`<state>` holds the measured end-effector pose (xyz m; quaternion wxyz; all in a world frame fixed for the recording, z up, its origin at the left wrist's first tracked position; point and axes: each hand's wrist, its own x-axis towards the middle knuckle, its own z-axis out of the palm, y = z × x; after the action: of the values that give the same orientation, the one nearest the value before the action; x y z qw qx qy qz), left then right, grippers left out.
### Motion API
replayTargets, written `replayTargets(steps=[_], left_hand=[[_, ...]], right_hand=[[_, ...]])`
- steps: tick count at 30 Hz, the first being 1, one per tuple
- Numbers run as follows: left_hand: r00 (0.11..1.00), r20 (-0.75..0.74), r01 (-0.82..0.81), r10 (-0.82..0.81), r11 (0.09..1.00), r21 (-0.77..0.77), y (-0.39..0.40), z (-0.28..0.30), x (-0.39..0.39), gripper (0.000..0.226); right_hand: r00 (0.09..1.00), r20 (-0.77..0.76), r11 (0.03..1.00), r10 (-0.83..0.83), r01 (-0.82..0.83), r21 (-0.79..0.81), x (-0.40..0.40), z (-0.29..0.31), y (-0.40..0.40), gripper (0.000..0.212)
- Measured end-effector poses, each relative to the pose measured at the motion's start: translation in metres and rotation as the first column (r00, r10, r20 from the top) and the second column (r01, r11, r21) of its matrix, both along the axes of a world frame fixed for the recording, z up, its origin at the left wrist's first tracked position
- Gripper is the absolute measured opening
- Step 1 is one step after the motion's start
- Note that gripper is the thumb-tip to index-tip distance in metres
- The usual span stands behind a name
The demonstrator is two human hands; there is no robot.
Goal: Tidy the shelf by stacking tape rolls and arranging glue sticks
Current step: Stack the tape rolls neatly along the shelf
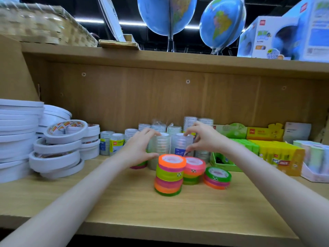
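Both arms reach deep into the wooden shelf [178,211], each hand working a wrapped column of clear tape rolls standing behind the neon ones. The left hand [140,148] curls round the left clear tape stack [160,145], fingers over its top and thumb low on its front, apparently to keep the tall, slippery column upright while it is shifted. The right hand [201,138] clamps the right clear tape stack [181,145] the same way, fingertips on the top rim, thumb near the blue label at its base. The two columns stand touching, so the hands seem to be pressing them together into a neat pair. In front, the tallest neon tape stack [169,175] leans slightly, its rolls a little offset; a shorter pink-topped stack [194,170] sits just behind it to the right, and a low green-topped stack [217,178] beside that. White double-sided tape rolls [58,148] are piled loosely on the left, some tilted. The glue sticks [277,150] stand packed in yellow and green display boxes on the right, untouched for now.
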<state>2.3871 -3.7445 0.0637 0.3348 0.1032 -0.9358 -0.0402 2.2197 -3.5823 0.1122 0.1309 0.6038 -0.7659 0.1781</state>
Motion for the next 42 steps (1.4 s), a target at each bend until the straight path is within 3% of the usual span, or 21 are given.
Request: replayTargets(steps=[5,9,12,15,19,21,28,33,37,42], left_hand=[[0.997,-0.063,0.044,-0.034,0.984,0.173,-0.004,-0.005,0.016,0.062],[0.991,-0.091,-0.074,0.099,0.967,0.243,-0.007,-0.007,0.037,0.067],[0.977,0.017,-0.210,0.212,0.948,0.240,-0.017,-0.016,0.054,0.054],[0.951,0.117,-0.303,0.285,0.937,0.174,-0.022,-0.023,0.062,0.047],[0.943,0.134,-0.327,0.306,0.925,0.193,-0.020,-0.020,0.063,0.056],[0.923,0.213,-0.355,0.320,0.921,0.159,-0.020,-0.020,0.065,0.065],[0.908,0.319,-0.331,0.270,0.931,0.153,-0.026,-0.013,0.056,0.059],[0.926,0.293,-0.302,0.237,0.932,0.200,-0.038,-0.017,0.049,0.068],[0.945,0.242,-0.270,0.221,0.944,0.189,-0.037,-0.018,0.052,0.070],[0.962,0.206,-0.216,0.182,0.963,0.159,-0.027,-0.017,0.061,0.052]], right_hand=[[0.997,0.068,1.000,0.029,-0.028,-0.012,0.011,0.002,-0.010,0.044],[0.995,0.087,0.999,0.053,-0.053,-0.007,0.026,0.004,-0.023,0.037],[1.000,0.006,1.000,0.006,-0.006,-0.005,0.031,0.011,-0.014,0.039],[0.997,0.065,0.991,0.033,-0.024,-0.133,0.032,0.014,0.008,0.029],[0.996,0.010,0.994,0.084,-0.083,-0.072,0.042,0.014,0.021,0.018],[0.996,-0.024,0.995,0.083,-0.085,-0.056,0.047,0.019,0.018,0.018],[0.993,-0.008,0.993,0.117,-0.117,0.006,0.069,0.022,-0.016,0.025],[0.994,0.017,0.991,0.112,-0.113,0.075,0.065,0.015,-0.023,0.025],[0.994,-0.001,0.993,0.112,-0.112,-0.034,0.058,0.017,-0.015,0.021],[0.996,0.051,0.995,0.069,-0.065,-0.081,0.041,0.019,0.023,0.021]])
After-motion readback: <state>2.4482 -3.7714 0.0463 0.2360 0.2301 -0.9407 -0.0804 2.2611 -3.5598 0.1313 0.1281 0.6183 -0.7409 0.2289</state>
